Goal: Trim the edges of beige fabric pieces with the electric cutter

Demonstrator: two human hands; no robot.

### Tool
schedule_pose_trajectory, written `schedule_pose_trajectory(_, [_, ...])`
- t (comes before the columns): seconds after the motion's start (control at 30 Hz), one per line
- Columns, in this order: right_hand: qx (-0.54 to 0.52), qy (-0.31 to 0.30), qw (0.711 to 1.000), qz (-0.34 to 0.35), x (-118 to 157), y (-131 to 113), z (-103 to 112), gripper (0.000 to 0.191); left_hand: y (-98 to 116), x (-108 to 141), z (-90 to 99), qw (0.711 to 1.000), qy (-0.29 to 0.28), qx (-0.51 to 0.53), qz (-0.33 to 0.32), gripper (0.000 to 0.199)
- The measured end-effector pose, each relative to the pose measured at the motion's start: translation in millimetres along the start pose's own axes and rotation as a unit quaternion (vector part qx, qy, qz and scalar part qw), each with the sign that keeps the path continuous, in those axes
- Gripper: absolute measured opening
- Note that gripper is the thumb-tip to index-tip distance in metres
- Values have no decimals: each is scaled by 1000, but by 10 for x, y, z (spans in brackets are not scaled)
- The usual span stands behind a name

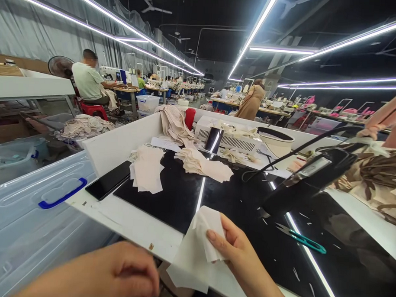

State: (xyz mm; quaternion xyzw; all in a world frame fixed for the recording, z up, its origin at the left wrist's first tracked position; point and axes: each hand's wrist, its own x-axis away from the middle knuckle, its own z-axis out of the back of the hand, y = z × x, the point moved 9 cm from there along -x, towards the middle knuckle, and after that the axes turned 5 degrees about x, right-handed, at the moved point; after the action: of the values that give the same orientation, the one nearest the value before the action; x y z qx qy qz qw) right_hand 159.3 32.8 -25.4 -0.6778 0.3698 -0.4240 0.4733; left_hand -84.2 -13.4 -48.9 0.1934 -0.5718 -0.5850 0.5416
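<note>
My right hand (230, 240) pinches a pale cream fabric piece (189, 254) between thumb and fingers, over the front edge of the table; the cloth hangs down below the edge. To the left of it my left hand (125, 269) is blurred, with its fingers curled downward and their tips partly hidden. On the glossy black work surface (175, 197) lie two stacks of cut fabric: a left stack (147, 168) and a right stack (204, 164). Teal thread snips (302, 238) rest to the right of my right hand.
A black machine head (309, 178) with a cable stands at right. A dark phone-like slab (108, 180) lies at the table's left edge. Beside the table is a clear bin (36, 229) with a blue handle. Behind, a person (90, 79) sits at a sewing machine.
</note>
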Motion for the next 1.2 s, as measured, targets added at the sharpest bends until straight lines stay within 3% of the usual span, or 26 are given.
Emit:
schedule_pose_trajectory(0.03, [-2,1,1000,0,10,-9,-15,46,288,-104,-94,999,-21,15,-41,24])
schedule_pose_trajectory(0.1, [-6,4,1000,1,29,-20,-31,47,749,-328,-147,990,12,51,-132,36])
schedule_pose_trajectory(0.13, [-8,4,1000,2,38,-22,-36,49,890,-434,-182,983,21,78,-164,40])
schedule_pose_trajectory(0.2, [-8,5,1000,4,57,-22,-32,51,1028,-620,-353,976,-17,100,-194,44])
schedule_pose_trajectory(0.3, [0,10,1000,5,80,-9,-4,51,1032,-801,-596,973,-76,127,-175,56])
schedule_pose_trajectory(0.37, [8,9,1000,7,87,8,15,52,1021,-864,-662,973,-80,148,-156,62])
schedule_pose_trajectory(0.67, [0,-26,1000,2,64,204,53,50,1040,-967,-609,970,-60,183,-148,62])
schedule_pose_trajectory(0.83, [-51,-15,999,-9,109,239,23,56,1111,-930,-686,971,-107,154,-150,63])
schedule_pose_trajectory(0.93, [-110,43,993,5,69,193,118,60,1122,-938,-738,971,-149,110,-154,62])
schedule_pose_trajectory(1.07, [-87,179,979,47,-90,19,483,48,1112,-1063,-619,971,-170,34,-167,57])
schedule_pose_trajectory(1.13, [-39,236,966,94,-158,-167,674,49,1170,-1135,-417,973,-133,-29,-189,50])
schedule_pose_trajectory(1.2, [-13,270,954,127,-196,-321,814,48,1308,-1151,-124,962,-38,-137,-232,39])
